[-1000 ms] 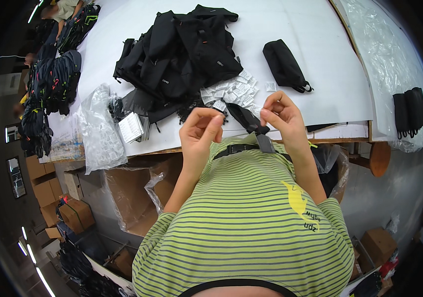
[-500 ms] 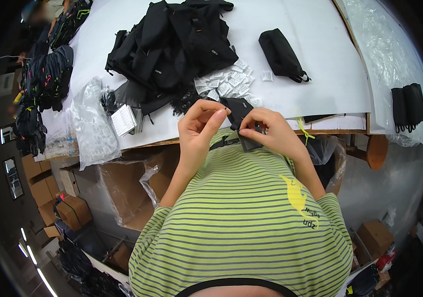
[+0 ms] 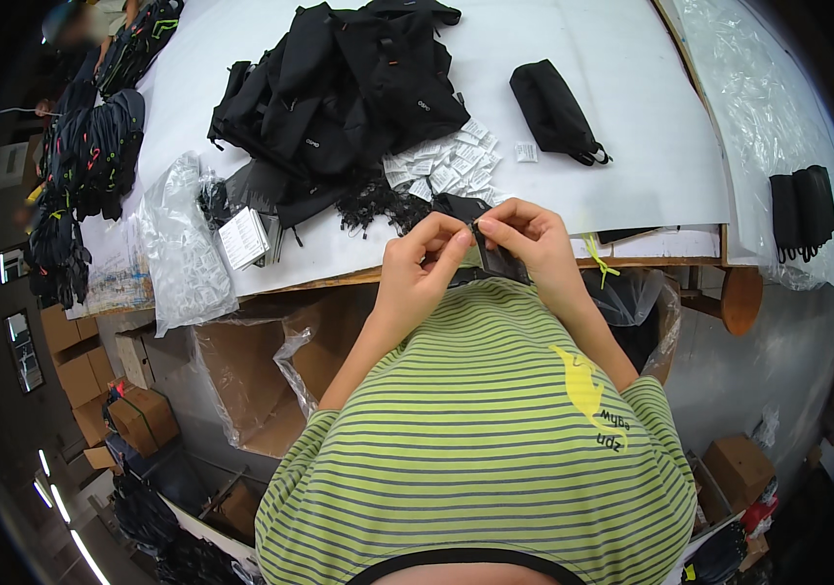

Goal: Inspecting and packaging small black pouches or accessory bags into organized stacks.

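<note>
At the table's near edge, a black fabric bag (image 3: 461,206) lies partly behind my hands, with a dark part hanging below them. My left hand (image 3: 423,261) is closed in a pinch, thumb against forefinger; what sits between the tips is too small to make out. Close beside it, my right hand (image 3: 534,242) pinches a thin dark part of the bag, its fingertips almost meeting the left ones. Just beyond lie a tangle of black cords (image 3: 378,208) and a heap of small white labels (image 3: 448,164).
Black bags (image 3: 339,88) are piled at the table's far side. A single black pouch (image 3: 551,105) lies right of the labels. To the left are white cards (image 3: 244,237) and a clear plastic bag (image 3: 186,253). Folded black pouches (image 3: 803,213) rest far right; an open carton (image 3: 251,375) stands below.
My left hand has moved right and slightly down, and my right hand has shifted right and up. Their fingertips have come together over the bag's edge.
</note>
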